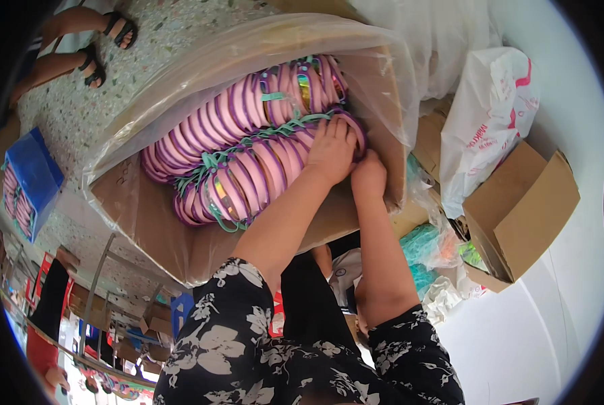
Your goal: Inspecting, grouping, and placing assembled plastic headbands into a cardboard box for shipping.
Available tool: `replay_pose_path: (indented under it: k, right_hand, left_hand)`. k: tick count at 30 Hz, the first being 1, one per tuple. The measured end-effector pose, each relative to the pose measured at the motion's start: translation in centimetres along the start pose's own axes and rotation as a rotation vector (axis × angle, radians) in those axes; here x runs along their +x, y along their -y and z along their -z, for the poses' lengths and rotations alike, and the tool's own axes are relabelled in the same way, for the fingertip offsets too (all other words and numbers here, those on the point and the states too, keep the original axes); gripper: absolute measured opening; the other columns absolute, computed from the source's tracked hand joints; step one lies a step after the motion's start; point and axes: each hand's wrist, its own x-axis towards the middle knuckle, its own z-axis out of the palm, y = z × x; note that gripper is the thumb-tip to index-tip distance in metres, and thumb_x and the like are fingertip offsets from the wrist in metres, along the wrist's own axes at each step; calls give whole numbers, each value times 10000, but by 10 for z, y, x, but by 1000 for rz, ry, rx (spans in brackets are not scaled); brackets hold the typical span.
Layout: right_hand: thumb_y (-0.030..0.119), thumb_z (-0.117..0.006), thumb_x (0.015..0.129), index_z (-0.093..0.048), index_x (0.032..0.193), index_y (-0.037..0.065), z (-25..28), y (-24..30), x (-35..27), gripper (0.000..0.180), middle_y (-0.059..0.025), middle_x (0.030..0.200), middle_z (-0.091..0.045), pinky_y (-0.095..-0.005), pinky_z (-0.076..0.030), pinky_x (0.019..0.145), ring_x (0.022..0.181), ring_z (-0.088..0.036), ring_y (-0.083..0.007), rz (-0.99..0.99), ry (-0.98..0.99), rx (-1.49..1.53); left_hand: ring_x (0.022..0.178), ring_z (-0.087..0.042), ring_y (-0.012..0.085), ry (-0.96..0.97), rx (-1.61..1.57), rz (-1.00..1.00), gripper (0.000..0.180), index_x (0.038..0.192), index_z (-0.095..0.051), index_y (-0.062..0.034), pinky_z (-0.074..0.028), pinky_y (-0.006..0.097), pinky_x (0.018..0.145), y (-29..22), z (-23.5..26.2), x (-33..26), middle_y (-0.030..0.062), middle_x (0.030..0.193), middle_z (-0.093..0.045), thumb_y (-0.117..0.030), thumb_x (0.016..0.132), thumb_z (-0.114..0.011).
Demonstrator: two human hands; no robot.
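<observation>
Two long rows of pink pieces [211, 116] with purple edging and teal ties stand packed on edge inside a cardboard box [329, 219] lined with clear plastic. The exact kind of piece cannot be made out. My left hand [332, 150] lies over the right end of the nearer row, its fingers stretched and slightly apart on the pieces. Just to its right, my right hand [369, 175] is curled against the end of that row, beside the box's right wall. The fingertips of that hand are hidden. Teal ties run along the seam between the rows.
Clear plastic lining [376, 37] folds over the box rim. An open smaller carton [518, 206] and a white plastic bag [487, 128] stand at the right. A blue crate [39, 175] with pink pieces is at the left. Another person's sandalled feet [120, 30] show at the upper left.
</observation>
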Motion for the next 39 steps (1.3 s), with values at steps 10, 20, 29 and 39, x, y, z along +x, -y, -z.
replay_pose_path:
  k: [10,20,29,39]
  right_hand:
    - [418,-507,935,-361,1482,130,-39,30,14,635,-194,1540,-311,-595,-238,1123,1402,-271,-470,248,-166,86]
    - [433,-453,954,-379,1479,127,-40,31,16,611,-181,1536,-327,-553,-249,1131,1418,-295,-399,258,-144,-37]
    - [500,-496,936,-391,1471,91,-36,93,-40,682,-219,1536,-314,-607,-185,1125,1438,-243,-414,403,-164,-47]
    - [541,-535,886,-439,1452,149,-52,81,-41,695,-165,1541,-333,-633,-170,1114,1441,-229,-400,467,-200,-184]
  left_hand:
    - [1366,-344,432,-255,-26,197,675,1322,-538,-73,-257,613,1085,35,72,-127,215,1459,-398,-400,763,-727]
    - [1399,-254,439,-136,37,153,800,1342,-540,-139,-169,700,1085,49,15,-148,204,1500,-332,-542,684,-752]
    - [1376,-314,441,-247,-57,191,865,1407,-461,-97,-194,647,1097,63,64,-170,227,1485,-356,-521,711,-747]
    - [1399,-230,509,-277,-317,311,948,1419,-392,13,-227,582,1137,67,29,-176,300,1491,-294,-451,697,-795]
